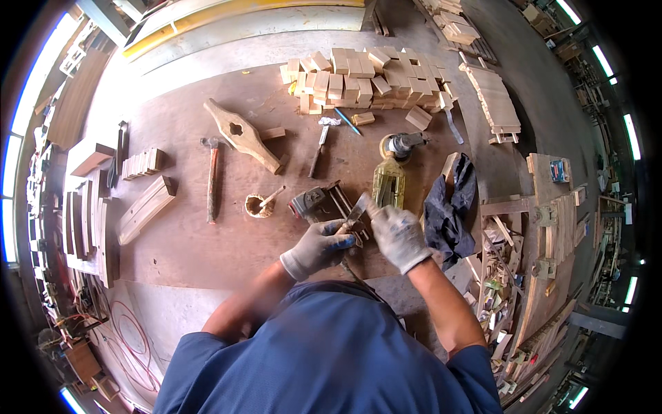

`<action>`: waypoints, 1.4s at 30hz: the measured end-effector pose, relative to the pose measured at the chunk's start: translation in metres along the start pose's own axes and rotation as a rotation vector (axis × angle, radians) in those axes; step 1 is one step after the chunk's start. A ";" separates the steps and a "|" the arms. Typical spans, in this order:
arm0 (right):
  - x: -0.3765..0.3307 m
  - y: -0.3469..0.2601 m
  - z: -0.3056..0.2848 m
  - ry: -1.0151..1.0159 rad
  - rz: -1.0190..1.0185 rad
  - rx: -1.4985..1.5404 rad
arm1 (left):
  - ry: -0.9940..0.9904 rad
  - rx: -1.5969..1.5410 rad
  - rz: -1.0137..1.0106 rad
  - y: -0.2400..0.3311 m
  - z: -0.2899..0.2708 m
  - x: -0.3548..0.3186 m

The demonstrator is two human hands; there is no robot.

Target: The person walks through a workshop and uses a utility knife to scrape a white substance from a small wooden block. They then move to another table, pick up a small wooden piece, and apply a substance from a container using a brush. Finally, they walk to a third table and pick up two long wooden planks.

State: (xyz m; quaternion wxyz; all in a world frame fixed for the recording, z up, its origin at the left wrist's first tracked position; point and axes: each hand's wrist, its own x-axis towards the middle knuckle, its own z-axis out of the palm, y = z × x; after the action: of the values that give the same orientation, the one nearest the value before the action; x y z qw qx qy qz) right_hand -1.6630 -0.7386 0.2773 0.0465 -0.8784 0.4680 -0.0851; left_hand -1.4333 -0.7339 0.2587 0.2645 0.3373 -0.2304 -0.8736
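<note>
Both my hands wear pale work gloves with blue stains. My left hand is closed round the handle end of a flat-bladed scraper, its metal blade tilted up to the right. Close against that blade is my right hand, fingers curled and slightly blurred; whether they pinch anything is hidden. Beneath the hands lies a red and grey power tool with metal rails, partly covered. Just beyond my right hand stands a clear bottle of yellowish liquid, with a grinder-like power tool behind it.
On the brown tabletop lie a hammer, a shaped wooden piece, a chisel-like tool and a small cup with a stick. Wood blocks are piled at the far side. Dark cloth hangs at the right edge.
</note>
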 end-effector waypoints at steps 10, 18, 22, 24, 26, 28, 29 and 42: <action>0.002 -0.001 -0.015 0.017 0.030 -0.058 | -0.020 0.034 0.022 -0.006 -0.004 0.003; 0.003 0.002 -0.017 0.055 -0.055 0.019 | 0.000 -0.012 0.033 -0.006 -0.001 0.003; 0.005 0.007 -0.015 0.022 -0.045 -0.053 | -0.073 0.056 0.016 -0.009 -0.011 0.005; 0.008 0.014 -0.017 0.061 0.073 -0.037 | -0.071 0.078 -0.001 -0.004 -0.010 0.003; 0.012 0.014 -0.025 0.097 0.146 -0.024 | -0.101 -0.008 0.006 -0.004 -0.010 0.000; 0.011 0.007 -0.033 0.108 0.204 0.142 | -0.121 -0.105 0.007 -0.003 -0.009 -0.001; 0.011 0.002 -0.035 0.127 0.199 0.239 | -0.128 -0.154 0.002 0.000 -0.007 -0.002; 0.007 -0.028 -0.028 0.122 0.443 1.019 | -0.016 -0.130 0.016 -0.007 -0.009 0.007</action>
State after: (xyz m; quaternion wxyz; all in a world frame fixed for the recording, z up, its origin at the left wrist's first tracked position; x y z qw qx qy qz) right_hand -1.6419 -0.7289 0.3102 0.4548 -0.6191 0.5429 -0.3392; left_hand -1.4336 -0.7348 0.2453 0.2909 0.3104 -0.1778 -0.8874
